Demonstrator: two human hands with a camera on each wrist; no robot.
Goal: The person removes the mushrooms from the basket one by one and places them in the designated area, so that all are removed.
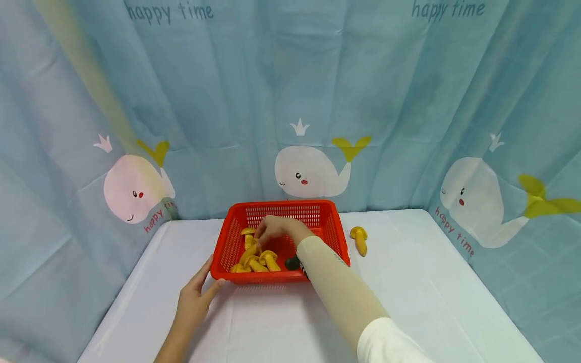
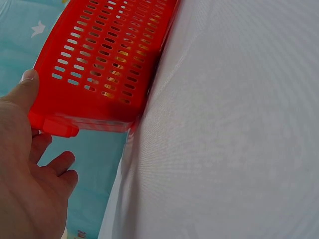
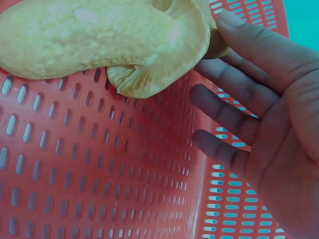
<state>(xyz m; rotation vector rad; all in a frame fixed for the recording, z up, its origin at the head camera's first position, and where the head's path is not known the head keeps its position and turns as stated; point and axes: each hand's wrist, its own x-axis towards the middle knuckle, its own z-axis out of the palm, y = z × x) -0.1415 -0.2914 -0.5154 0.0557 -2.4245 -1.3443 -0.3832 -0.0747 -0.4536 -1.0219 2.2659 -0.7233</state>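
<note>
A red perforated plastic basket [image 1: 281, 279] stands on the white table, with several yellow mushrooms [image 1: 269, 259] gathered in its left part. At the basket's near left corner, my left hand [image 1: 194, 301] grips the rim between thumb and fingers. The left wrist view shows that thumb on the outside of the basket wall [image 2: 84, 102]. My right hand [image 1: 274, 228] reaches down inside the basket, pinching a mushroom [image 3: 164, 47] by its cap between thumb and index finger. Its other fingers are spread and loosely bent.
One more yellow mushroom [image 1: 360, 241] lies on the table [image 1: 408, 282], right of the basket. A small black object [image 1: 292, 262] shows beside the right forearm, partly covered by it. Behind the table hangs a blue curtain [image 1: 227, 101] printed with whales.
</note>
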